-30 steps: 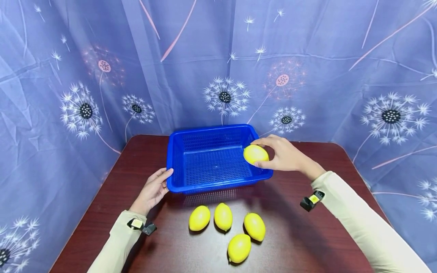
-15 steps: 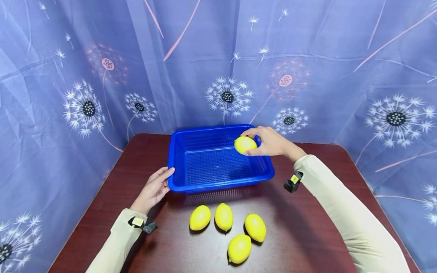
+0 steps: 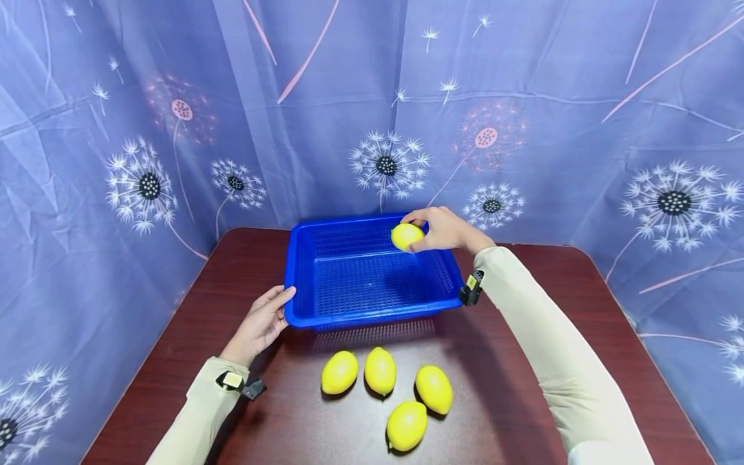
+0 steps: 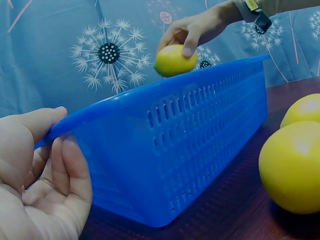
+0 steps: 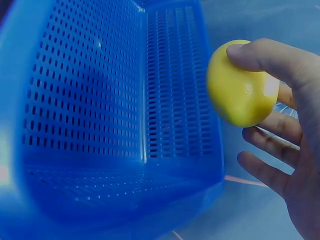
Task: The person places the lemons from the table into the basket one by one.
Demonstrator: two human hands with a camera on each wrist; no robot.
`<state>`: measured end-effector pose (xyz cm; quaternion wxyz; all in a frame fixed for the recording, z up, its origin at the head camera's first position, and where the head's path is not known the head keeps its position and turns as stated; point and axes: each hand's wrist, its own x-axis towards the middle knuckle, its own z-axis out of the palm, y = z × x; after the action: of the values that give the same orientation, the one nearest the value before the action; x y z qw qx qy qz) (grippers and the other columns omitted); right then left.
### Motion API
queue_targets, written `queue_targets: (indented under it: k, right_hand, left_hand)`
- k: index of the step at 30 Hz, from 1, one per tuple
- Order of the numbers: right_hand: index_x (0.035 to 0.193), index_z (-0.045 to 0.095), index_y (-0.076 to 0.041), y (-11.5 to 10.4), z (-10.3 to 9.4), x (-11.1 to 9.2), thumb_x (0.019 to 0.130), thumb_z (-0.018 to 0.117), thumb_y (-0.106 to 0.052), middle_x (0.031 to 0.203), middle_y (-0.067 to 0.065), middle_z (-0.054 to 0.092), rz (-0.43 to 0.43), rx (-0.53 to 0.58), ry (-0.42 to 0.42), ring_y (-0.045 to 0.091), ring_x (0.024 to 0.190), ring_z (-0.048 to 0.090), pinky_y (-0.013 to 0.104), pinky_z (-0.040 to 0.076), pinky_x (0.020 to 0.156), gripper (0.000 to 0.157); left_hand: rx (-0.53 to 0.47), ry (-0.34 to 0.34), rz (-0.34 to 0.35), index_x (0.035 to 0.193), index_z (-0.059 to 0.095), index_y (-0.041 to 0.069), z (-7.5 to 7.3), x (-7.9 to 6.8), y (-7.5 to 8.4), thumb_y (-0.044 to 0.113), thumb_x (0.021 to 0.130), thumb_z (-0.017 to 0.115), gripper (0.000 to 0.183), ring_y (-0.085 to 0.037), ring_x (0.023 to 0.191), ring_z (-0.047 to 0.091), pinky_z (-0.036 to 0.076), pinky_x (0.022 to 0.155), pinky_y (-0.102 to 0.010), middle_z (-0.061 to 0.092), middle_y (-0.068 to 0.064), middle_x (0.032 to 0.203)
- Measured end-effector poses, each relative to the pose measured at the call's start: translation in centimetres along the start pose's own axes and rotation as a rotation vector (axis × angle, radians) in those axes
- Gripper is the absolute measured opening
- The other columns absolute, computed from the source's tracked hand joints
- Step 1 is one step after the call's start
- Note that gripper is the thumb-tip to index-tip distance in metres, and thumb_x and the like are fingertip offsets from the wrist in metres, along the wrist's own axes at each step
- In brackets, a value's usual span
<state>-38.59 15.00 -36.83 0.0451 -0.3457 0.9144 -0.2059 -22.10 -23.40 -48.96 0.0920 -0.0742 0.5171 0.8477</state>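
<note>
Held lemon (image 3: 406,237): glossy yellow oval, pinched by right fingers (image 3: 416,216)
Basket (image 3: 372,317): blue slotted plastic, edge gripped by left fingers (image 4: 75,157)
Counter (image 3: 223,274): dark red-brown, faintly shiny

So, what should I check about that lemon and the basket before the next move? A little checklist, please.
1. Right hand has the held lemon: ok, thumb and fingers pinch it.
2. Firmness of that grip: cannot tell from still pictures.
3. Left hand has the blue perforated plastic basket: ok, it holds the rim at the near left corner.
4. Room in the basket: ok, no lemon lies on its floor.
5. Held lemon inside the rim line: cannot tell; it is raised near the far right corner, and the views differ.
6. Four other lemons out of the way: ok, they lie on the table in front of the basket.
</note>
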Motion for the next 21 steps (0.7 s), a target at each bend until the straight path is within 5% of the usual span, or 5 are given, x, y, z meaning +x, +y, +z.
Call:
queue_targets:
  k: [21]
  right_hand:
    - [0.132, 0.067, -0.014, 1.8, 3.0, 3.6, 0.074, 0.089, -0.033, 0.121, 0.013, 0.072, 0.113, -0.004, -0.113, 0.03, 0.114, 0.066, 0.048, 0.052, 0.097, 0.065]
  left_hand:
    - [-0.024, 0.012, -0.003, 0.103, 0.061, 0.015, 0.0, 0.1, -0.2, 0.011, 0.107, 0.053, 0.01, -0.009, 0.074, 0.071, 0.06, 0.074, -0.028, 0.072, 0.002, 0.09]
